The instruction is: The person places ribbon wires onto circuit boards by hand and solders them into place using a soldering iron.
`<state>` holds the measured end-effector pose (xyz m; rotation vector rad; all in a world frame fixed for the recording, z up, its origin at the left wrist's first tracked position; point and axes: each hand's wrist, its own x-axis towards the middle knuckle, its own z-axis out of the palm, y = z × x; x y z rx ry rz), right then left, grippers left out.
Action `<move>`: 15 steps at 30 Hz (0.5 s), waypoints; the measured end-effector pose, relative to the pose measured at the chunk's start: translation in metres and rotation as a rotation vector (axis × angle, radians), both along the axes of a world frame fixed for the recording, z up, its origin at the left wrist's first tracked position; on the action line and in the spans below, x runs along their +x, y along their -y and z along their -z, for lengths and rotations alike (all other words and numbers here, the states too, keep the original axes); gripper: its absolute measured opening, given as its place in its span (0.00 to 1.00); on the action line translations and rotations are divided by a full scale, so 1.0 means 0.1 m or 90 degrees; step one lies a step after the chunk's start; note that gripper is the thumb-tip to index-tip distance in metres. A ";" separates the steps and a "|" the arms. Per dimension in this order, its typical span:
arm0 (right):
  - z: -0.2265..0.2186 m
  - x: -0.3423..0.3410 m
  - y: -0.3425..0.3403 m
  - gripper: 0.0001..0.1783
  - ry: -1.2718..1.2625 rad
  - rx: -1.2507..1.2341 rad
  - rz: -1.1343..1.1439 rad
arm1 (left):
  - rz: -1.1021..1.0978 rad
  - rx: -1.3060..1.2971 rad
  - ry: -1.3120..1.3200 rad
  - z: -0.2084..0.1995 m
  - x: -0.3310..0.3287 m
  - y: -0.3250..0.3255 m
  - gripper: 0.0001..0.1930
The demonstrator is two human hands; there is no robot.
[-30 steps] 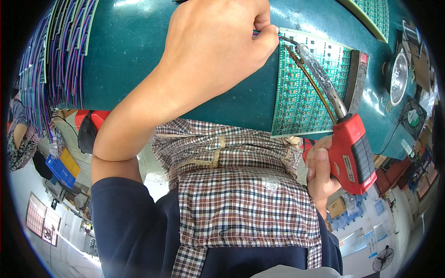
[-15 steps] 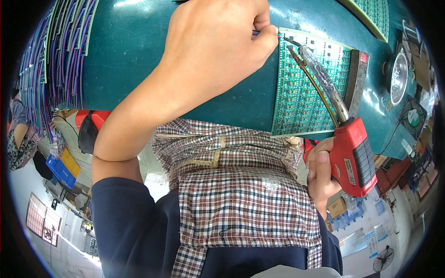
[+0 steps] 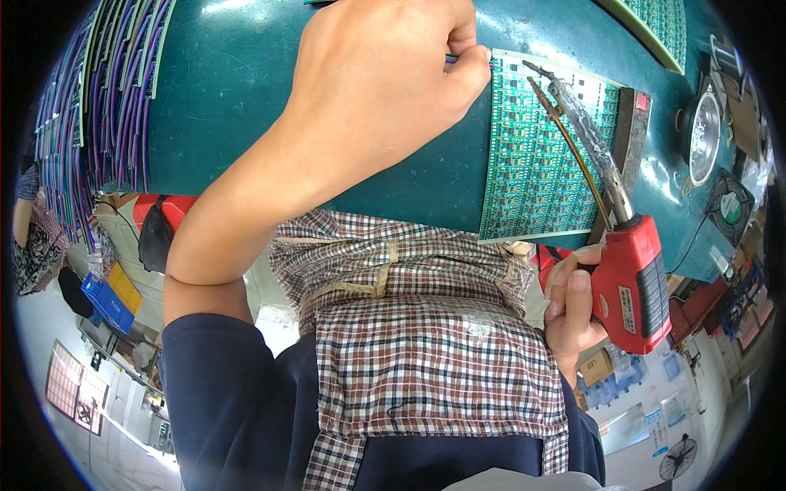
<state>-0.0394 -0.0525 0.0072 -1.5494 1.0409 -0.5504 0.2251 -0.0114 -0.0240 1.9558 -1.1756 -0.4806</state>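
Note:
My left hand [image 3: 389, 78] is closed in a pinch on a few thin coloured wires [image 3: 451, 59]. Their ends meet the upper left corner of a green circuit board panel [image 3: 524, 164], which is covered with rows of small parts. In my right hand [image 3: 571, 307] is a red soldering gun [image 3: 632, 274] with a thin brass-coloured feed tube beside its grey barrel. Its tip hovers over the upper part of the panel, to the right of the wire ends and apart from them. My left hand hides most of the wires' length.
A dark metal bar [image 3: 632, 143] lies along the panel's right edge. At the left, boards with many coloured wires [image 3: 123, 90] stand in rows. Another board stack [image 3: 655, 33] is at the far right, near a metal bowl [image 3: 705, 137] and a small fan [image 3: 729, 204].
The soldering gun has shifted right and slightly down, drawing its tip away from the wire ends. My left hand has stayed in place on the wires.

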 end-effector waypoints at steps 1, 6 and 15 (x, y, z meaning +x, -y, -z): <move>0.00 -0.01 0.00 0.11 0.001 0.000 -0.001 | -0.001 -0.012 -0.030 0.03 0.01 0.00 0.07; -0.01 0.01 -0.02 0.12 -0.021 -0.014 -0.004 | 0.003 0.014 0.036 -0.12 -0.03 0.00 0.07; 0.07 -0.16 0.04 0.12 -0.068 -0.065 -0.077 | 0.003 0.015 -0.001 -0.06 -0.02 0.00 0.08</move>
